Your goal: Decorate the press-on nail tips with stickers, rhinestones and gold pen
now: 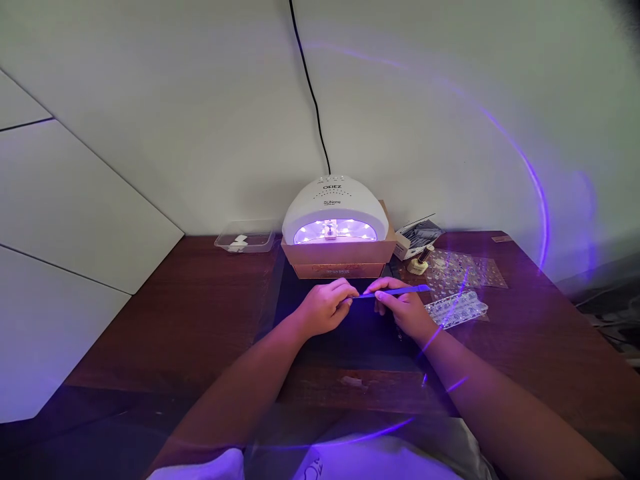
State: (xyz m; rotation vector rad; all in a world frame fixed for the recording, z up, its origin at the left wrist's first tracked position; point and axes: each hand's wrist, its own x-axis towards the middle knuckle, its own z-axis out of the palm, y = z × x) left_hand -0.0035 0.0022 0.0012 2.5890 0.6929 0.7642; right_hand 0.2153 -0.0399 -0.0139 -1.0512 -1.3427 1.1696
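Note:
Between the thumb and fingers of my right hand is a slim flat tool, seemingly tweezers, tinted blue-violet by the light. Its broad end points right and its thin end reaches left to the fingertips of my left hand. The left fingers are curled and pinched together; what they hold, if anything, is too small to make out. Both hands are over a dark mat, just in front of a white nail lamp. The lamp is lit violet inside and sits in an open cardboard box. Inside its opening stands a small pale object.
Left of the lamp stands a clear plastic tray with white pieces. To the right are a small printed box, a bottle, patterned sticker sheets and a clear compartment case. A black cable runs up the wall.

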